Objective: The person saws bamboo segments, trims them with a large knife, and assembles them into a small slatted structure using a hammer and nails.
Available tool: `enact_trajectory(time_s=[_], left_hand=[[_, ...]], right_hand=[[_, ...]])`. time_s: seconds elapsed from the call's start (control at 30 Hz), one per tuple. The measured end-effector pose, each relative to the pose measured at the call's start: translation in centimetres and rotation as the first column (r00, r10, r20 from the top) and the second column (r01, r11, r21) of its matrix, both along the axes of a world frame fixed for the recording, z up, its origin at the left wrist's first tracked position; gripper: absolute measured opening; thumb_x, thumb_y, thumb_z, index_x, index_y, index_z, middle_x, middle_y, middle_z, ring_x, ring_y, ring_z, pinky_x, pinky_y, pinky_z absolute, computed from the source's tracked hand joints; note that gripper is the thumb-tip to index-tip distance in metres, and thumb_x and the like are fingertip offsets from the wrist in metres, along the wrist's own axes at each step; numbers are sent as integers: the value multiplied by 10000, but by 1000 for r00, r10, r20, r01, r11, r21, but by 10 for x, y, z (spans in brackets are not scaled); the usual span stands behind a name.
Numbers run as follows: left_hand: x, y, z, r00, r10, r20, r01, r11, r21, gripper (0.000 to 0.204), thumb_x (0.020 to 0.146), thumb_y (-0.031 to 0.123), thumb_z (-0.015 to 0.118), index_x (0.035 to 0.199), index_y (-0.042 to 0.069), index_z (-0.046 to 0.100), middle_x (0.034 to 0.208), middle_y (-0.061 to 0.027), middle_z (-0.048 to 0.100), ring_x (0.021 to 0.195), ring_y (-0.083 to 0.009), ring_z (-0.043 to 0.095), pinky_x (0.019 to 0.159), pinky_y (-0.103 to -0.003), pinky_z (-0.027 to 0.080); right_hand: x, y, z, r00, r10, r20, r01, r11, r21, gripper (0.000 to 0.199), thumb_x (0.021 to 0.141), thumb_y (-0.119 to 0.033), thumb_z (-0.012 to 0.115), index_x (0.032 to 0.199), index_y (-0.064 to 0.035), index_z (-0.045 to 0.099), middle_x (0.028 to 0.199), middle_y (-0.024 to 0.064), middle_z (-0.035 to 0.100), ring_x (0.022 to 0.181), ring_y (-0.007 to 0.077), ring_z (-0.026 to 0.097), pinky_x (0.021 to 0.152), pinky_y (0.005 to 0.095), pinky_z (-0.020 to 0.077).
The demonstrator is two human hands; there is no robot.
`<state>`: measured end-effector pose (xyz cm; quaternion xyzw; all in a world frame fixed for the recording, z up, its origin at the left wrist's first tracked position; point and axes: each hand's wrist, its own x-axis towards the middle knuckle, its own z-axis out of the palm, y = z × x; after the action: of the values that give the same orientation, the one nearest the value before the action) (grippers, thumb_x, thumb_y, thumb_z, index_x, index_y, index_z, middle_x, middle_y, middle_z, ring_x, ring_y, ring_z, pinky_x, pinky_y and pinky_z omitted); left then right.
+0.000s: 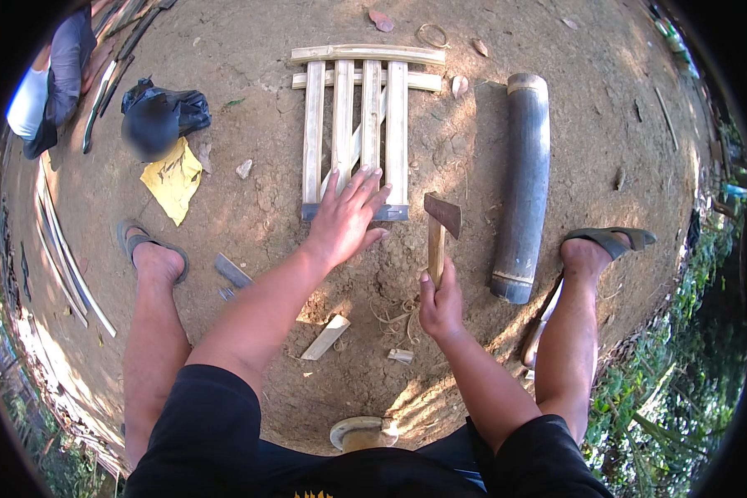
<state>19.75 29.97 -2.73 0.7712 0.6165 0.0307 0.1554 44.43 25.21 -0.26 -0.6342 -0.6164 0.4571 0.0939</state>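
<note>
A frame of pale split-bamboo slats [344, 124] lies on the bare earth in front of me. Several lengthwise slats run between two crosspieces at its far end and a dark crosspiece [311, 212] at its near end. My left hand [349, 214] rests palm down over that near end, fingers stretched out across the slats and holding nothing. Part of the dark crosspiece is hidden beneath it. Closed around a wooden handle, my right hand [441, 303] holds a small hatchet [445, 216] upright, its rusty brown head just right of the frame's near corner.
A thick dark bamboo pole section [523, 183] lies to the right. Bamboo offcuts [326, 337] and shavings are scattered nearer me. At the left are a black plastic bag [192, 109], a yellow wrapper [173, 181] and long strips [62, 241]. Part of another person [70, 58] shows far left.
</note>
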Motion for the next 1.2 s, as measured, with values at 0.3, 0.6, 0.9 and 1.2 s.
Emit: enact_trajectory(time_s=[0.3, 0.6, 0.9, 1.2], left_hand=[[-8, 7, -17, 986, -97, -137, 84, 991, -100, 909, 972, 675, 458, 1612, 70, 235, 1698, -82, 186, 1575, -236, 134, 1274, -540, 135], [-12, 13, -8, 950, -181, -256, 130, 970, -206, 997, 935, 762, 410, 1622, 71, 199, 1714, -82, 125, 1585, -236, 83, 1276, -530, 136], [-13, 11, -7, 956, -179, -233, 127, 967, -222, 1038, 910, 780, 459, 1619, 65, 208, 1712, -92, 128, 1586, -240, 78, 1267, -547, 153], [-11, 16, -1, 950, -195, -242, 118, 946, -300, 1055, 920, 793, 402, 1634, 69, 117, 1721, -93, 58, 1590, -231, 20, 1276, -548, 92]], right_hand=[[-4, -15, -4, 994, 99, -41, -99, 995, 4, 506, 1018, -142, 536, 1491, -54, 380, 1183, 329, 631, 1069, 529, 620, 899, 540, 500], [-14, -5, 17, 940, 146, -309, -26, 933, 360, 383, 1032, -106, 522, 1358, 71, 425, 862, 113, 618, 700, 192, 596, 640, 368, 508], [-13, -7, 34, 974, 180, -136, -141, 956, 256, 381, 1029, -92, 511, 1374, 27, 403, 888, 176, 616, 731, 245, 625, 650, 365, 501], [0, -20, 16, 967, 246, 67, -255, 935, 246, 421, 1032, -111, 517, 1414, 12, 391, 811, 207, 641, 657, 285, 630, 614, 427, 501]])
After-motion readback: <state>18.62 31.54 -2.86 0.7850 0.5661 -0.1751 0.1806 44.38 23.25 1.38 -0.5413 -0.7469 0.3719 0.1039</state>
